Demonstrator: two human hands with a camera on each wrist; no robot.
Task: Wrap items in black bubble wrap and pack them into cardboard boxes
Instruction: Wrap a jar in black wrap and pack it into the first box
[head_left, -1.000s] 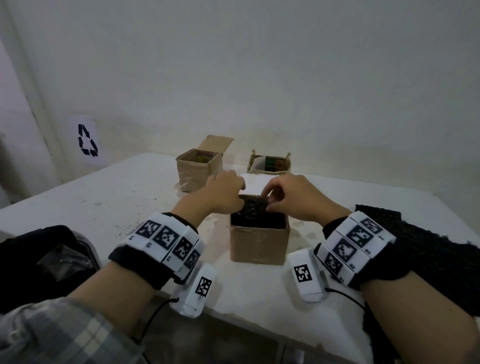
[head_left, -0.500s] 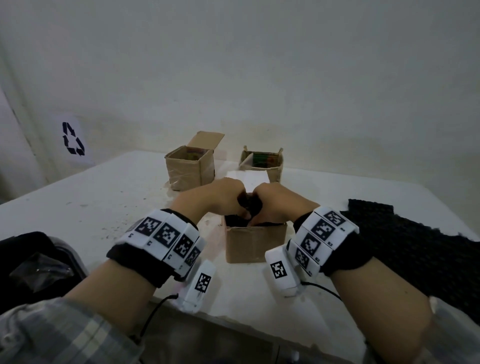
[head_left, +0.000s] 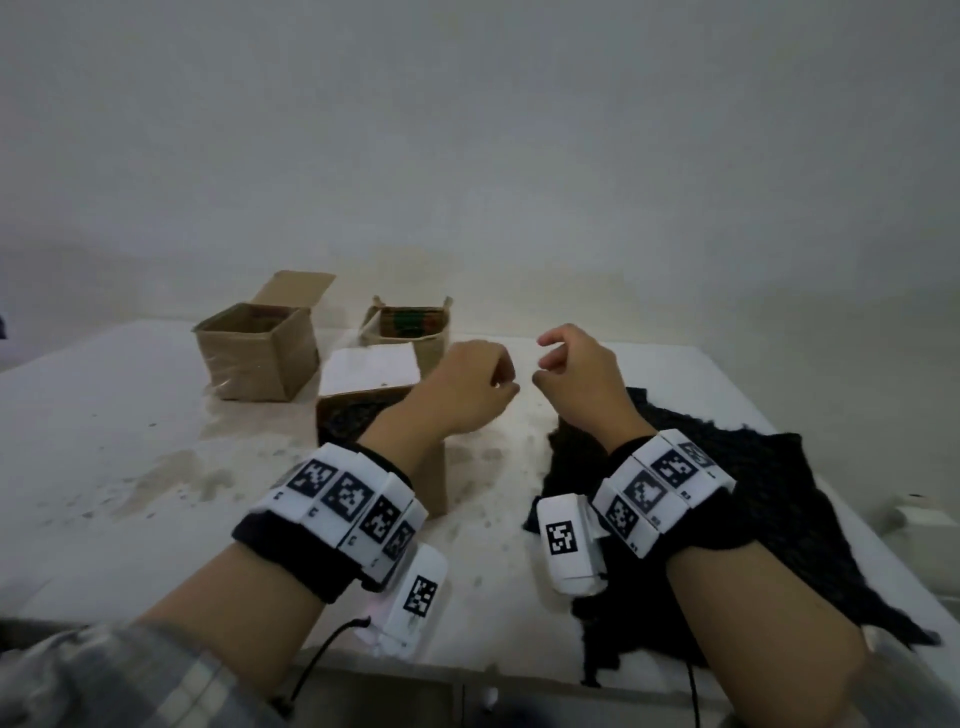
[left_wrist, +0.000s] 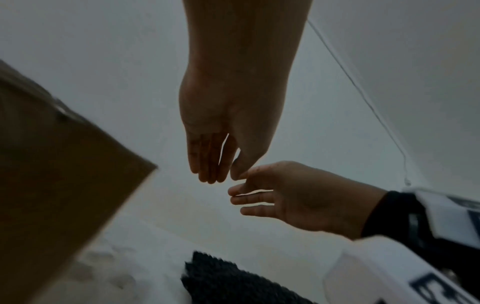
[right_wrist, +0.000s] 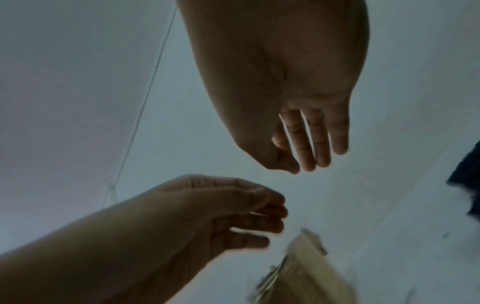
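The black bubble wrap (head_left: 737, 499) lies spread flat at the right of the head view, running from the middle of the table (head_left: 104, 415) down to its near edge, a loose sheet ready, I judge, for the next item. A second bundle of the same dark wrap sits inside the nearest cardboard box (head_left: 431, 483), left of centre, with the box's white-lined flap (head_left: 369, 369) tipped back behind it; this box looks packed but not closed.

Both hands hover above the table just right of that box, touching nothing. The left hand (head_left: 467, 389) is at the centre of the frame with its fingers loosely curled and nothing in them; the left wrist view shows the fingers nearly straight and close together. The right hand (head_left: 576, 374) is just beside it, fingers relaxed and slightly spread, also empty. The two sets of fingertips nearly meet in the wrist views but do not clearly touch.

The spread sheet lies directly under the right forearm and below the right hand, near but apart from it; the wrapped bundle in the box lies below and left of the left hand, partly hidden by the left forearm.

Two more boxes stand at the upper left: an open box (head_left: 260, 358) whose contents I cannot make out, and a smaller box (head_left: 415, 332) holding something green and red, probably the unwrapped items. The next reach most likely goes there.
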